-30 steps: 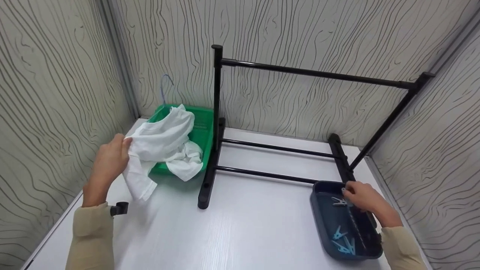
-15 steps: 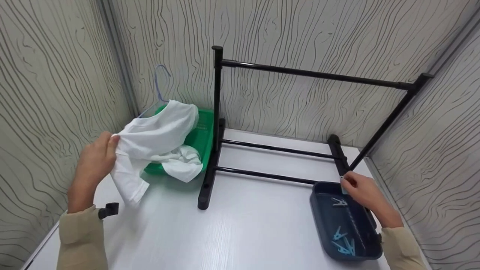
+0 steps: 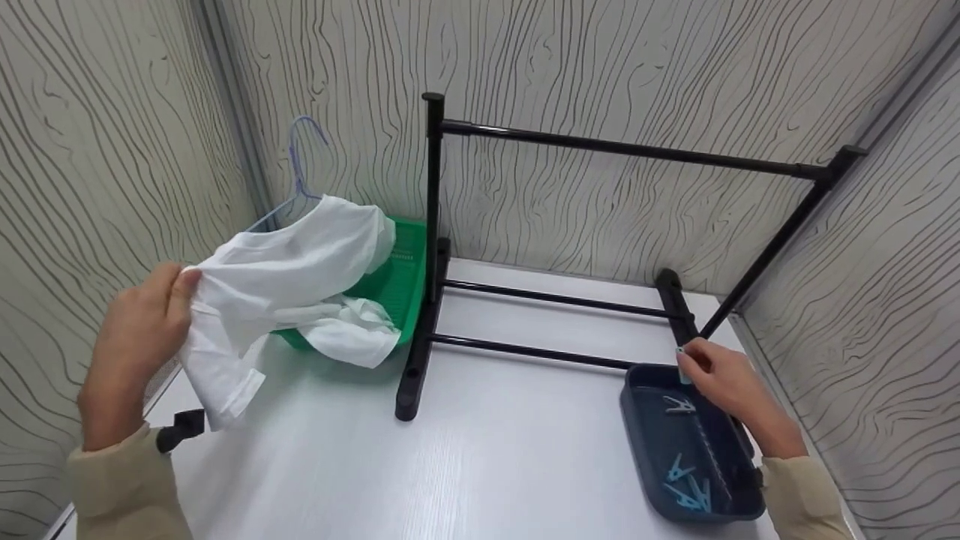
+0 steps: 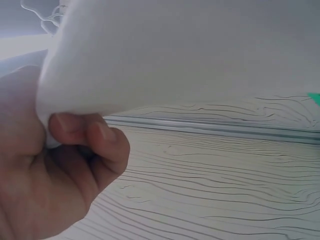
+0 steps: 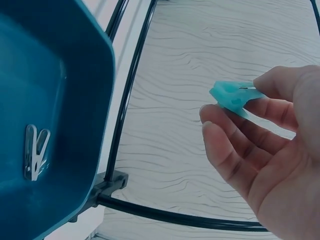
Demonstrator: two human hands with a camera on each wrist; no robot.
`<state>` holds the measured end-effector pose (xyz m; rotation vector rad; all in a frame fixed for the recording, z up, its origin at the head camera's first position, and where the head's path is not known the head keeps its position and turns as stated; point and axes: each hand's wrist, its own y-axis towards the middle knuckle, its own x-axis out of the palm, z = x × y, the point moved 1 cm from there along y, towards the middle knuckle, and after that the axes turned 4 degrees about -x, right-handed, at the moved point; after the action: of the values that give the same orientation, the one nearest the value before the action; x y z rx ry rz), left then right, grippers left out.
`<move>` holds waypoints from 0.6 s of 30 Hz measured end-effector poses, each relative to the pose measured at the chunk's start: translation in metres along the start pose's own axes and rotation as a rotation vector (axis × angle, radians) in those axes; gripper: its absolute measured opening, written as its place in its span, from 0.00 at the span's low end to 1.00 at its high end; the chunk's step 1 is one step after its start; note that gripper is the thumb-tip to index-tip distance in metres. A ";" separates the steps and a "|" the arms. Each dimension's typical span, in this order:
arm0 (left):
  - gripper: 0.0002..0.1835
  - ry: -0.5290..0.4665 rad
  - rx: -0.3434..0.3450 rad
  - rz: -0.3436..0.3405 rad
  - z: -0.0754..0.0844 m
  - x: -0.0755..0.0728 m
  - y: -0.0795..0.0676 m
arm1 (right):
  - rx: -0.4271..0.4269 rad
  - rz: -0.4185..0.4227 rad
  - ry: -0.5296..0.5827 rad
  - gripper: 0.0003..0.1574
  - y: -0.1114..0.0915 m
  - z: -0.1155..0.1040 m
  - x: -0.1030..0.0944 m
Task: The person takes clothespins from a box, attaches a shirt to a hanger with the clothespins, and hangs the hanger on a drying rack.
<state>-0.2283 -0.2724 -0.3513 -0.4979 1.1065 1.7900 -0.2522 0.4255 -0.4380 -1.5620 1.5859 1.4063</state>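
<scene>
Three views: head wide, both wrists close.
Head: we look forward and down over table (image 3: 480, 442) and rack (image 3: 630, 149). Left wrist: we're tight on the left hand (image 4: 45, 185), wall (image 4: 210, 185) behind; shares white cloth (image 4: 190, 50) with head. Right wrist: near right hand (image 5: 280, 165), facing wall; shares blue bin (image 5: 82, 125) with head.

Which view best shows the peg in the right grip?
The right wrist view: the peg is close and mostly uncovered, pinched in the right grip. The head view shows only a small part of it; left wrist, none.
</scene>
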 end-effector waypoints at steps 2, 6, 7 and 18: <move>0.18 0.002 0.018 0.012 0.003 -0.007 -0.001 | -0.018 0.015 0.007 0.08 0.000 -0.003 -0.001; 0.16 0.003 0.053 0.046 0.005 -0.017 -0.003 | -0.061 0.056 0.006 0.05 0.000 -0.010 -0.002; 0.16 0.004 0.061 0.054 0.005 -0.018 -0.003 | -0.069 0.064 0.004 0.05 0.001 -0.011 -0.003; 0.13 -0.013 0.112 0.135 0.005 -0.028 -0.008 | -0.140 0.130 0.023 0.03 0.005 -0.037 -0.009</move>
<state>-0.2079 -0.2811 -0.3324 -0.3508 1.2484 1.8324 -0.2440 0.3954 -0.4162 -1.5838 1.6600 1.6046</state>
